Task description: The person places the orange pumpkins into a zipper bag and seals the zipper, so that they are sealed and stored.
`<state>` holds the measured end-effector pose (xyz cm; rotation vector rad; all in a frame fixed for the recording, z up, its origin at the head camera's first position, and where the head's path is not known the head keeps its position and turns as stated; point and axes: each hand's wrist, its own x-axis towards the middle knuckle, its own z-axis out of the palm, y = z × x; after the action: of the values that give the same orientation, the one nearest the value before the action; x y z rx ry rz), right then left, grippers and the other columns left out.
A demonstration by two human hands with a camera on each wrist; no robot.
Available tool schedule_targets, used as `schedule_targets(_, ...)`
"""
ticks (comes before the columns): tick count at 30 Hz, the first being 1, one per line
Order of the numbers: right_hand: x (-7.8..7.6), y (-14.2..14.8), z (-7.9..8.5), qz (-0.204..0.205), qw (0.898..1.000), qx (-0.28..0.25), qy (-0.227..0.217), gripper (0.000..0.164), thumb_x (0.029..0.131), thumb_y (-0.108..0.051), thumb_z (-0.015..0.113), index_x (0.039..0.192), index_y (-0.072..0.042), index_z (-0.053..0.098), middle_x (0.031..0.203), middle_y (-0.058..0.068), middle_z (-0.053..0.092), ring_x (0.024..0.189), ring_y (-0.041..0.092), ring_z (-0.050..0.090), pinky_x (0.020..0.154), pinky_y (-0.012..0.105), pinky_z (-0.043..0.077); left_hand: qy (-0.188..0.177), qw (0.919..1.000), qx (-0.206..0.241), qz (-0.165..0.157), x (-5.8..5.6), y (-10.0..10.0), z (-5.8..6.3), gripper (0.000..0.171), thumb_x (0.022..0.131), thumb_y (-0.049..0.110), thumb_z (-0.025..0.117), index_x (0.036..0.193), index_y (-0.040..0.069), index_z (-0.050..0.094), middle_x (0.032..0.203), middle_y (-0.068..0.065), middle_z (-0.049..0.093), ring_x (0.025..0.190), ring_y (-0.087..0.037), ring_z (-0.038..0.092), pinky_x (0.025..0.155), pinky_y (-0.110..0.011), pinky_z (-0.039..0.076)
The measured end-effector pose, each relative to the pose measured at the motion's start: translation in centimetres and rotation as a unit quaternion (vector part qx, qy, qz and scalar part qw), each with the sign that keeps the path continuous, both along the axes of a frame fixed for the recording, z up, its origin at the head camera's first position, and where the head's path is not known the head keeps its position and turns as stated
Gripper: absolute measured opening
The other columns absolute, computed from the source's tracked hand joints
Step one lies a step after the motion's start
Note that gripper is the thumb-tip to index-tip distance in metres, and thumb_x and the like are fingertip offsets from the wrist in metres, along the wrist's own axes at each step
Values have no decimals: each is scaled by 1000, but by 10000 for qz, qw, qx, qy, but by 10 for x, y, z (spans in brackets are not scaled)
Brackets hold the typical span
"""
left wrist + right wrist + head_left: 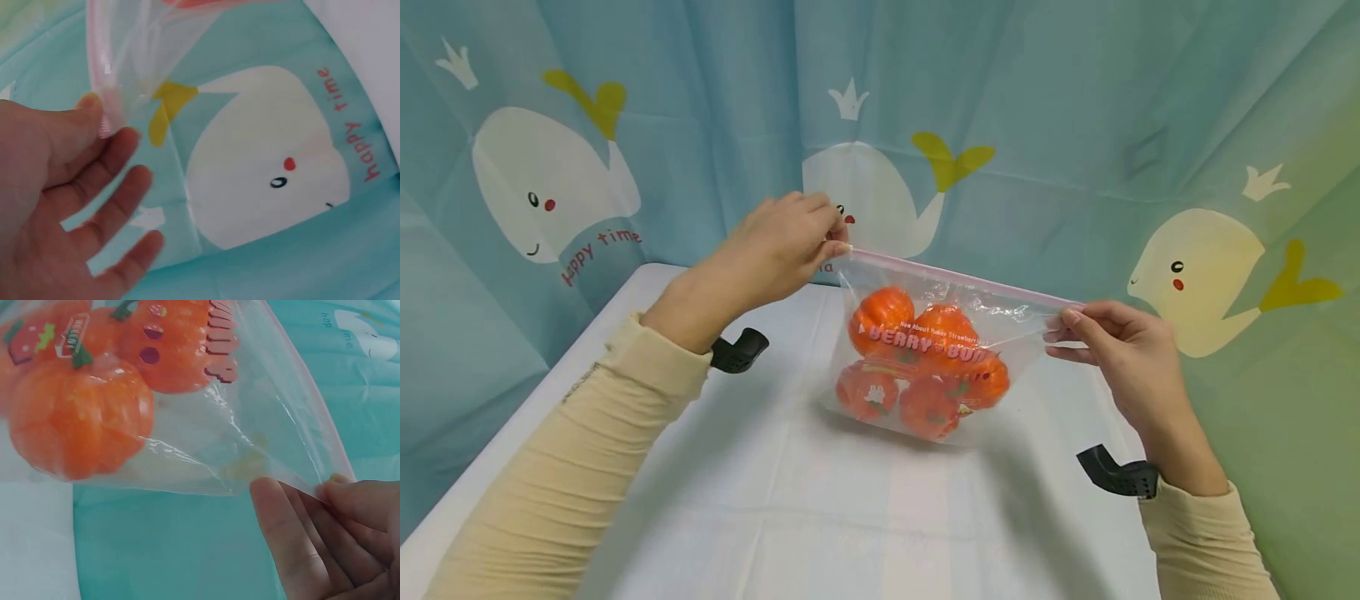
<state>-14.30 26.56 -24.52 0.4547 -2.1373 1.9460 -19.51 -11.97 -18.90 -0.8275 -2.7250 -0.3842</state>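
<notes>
A clear zip bag (917,275) with a pink zip edge and printed lettering hangs between both hands, its top edge stretched and sloping down to the right. Several small orange pumpkins (84,419) with green stems are inside it. My left hand (790,237) pinches the upper left corner between thumb and index finger; the other fingers (119,200) are spread apart in the left wrist view. At the upper right corner, my right hand (1127,350) pinches the bag's edge with thumb and fingers. The bag's bottom is close over the table, above its shadow.
A white table (820,533) lies under the bag. Behind it hangs a blue-green curtain (722,100) with printed whales, close to the table's back edge. Black curved mounts (741,350) sit at both wrists, below the sleeve cuffs.
</notes>
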Motion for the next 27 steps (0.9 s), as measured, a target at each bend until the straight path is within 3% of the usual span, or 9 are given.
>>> schedule_targets(3,-3,1,-3,-27,9993,191,-330,17,93,-2,66,99,14,64,87,7,75,75,19,75,69,36,60,-507,9987,7,97,-3,1,-5,20,100,24,58,104,6,66,102,-8,63,92,-29,54,80,-43,46)
schedule_targets(7,-9,0,-9,-209,9963,575,-609,28,93,-10,67,105,15,63,89,4,75,77,17,75,71,32,60,-859,9959,49,262,-9,4,-17,21,101,24,56,103,4,65,102,-9,62,89,-27,55,77,-41,48)
schedule_targets(12,-20,-4,-18,-445,9920,949,-702,32,95,-17,66,111,10,61,90,-1,73,80,13,74,74,26,59,-815,9952,181,507,-16,10,-29,22,102,24,55,105,4,63,102,-10,61,88,-27,55,75,-41,49)
schedule_targets(17,-26,-7,-31,-307,9795,1790,-878,44,99,-24,60,133,0,47,104,-5,70,95,6,70,83,19,56,-750,9941,456,642,-21,14,-43,20,102,24,55,107,5,59,100,-10,60,86,-28,57,73,-41,49)
schedule_targets(22,-26,-10,-44,-40,9750,1992,-987,60,100,-22,58,150,-5,28,125,10,65,107,5,67,87,18,54,-889,9906,783,683,-23,15,-59,19,102,24,54,108,6,56,101,-10,61,82,-26,57,71,-38,49)
schedule_targets(27,-26,-14,-59,-7,9756,1890,-1116,72,100,-20,58,157,-13,14,142,20,53,122,20,62,90,15,52,-1050,9869,1036,656,-27,14,-74,18,102,21,54,110,4,56,103,-12,61,84,-27,57,74,-39,50)
